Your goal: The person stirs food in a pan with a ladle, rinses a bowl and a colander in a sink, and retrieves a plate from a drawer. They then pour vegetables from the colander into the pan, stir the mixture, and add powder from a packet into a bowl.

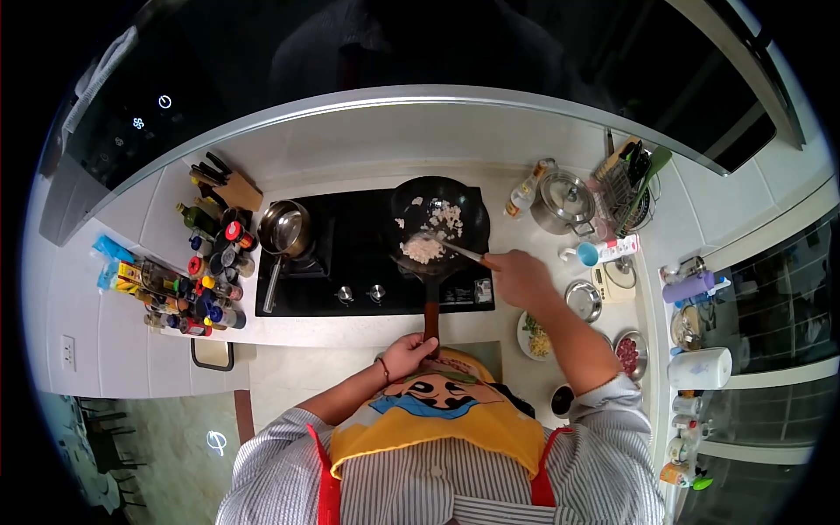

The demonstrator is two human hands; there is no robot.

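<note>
A black wok (pixel 473 214) sits on the right side of the cooktop (pixel 359 245). My left hand (pixel 409 357) is closed around the end of its brown handle (pixel 431 320). Pale chopped food (pixel 423 250) is heaped near the wok's front side, and looser pieces (pixel 447 218) lie farther back. My right hand (pixel 522 278) grips a spatula (pixel 464 252) that slants in over the wok's right rim. Its blade reaches the front heap; food and steam or blur hide its edge.
On the left stand a saucepan (pixel 285 229), a knife block (pixel 236 191) and crowded seasoning bottles (pixel 210 280). To the right are a lidded pot (pixel 563 203), a glass bottle (pixel 525 191), a blue-and-white mug (pixel 585 255), a plate of chopped ingredients (pixel 535 337) and a bowl of red meat (pixel 628 354). The range hood (pixel 420 96) hangs overhead.
</note>
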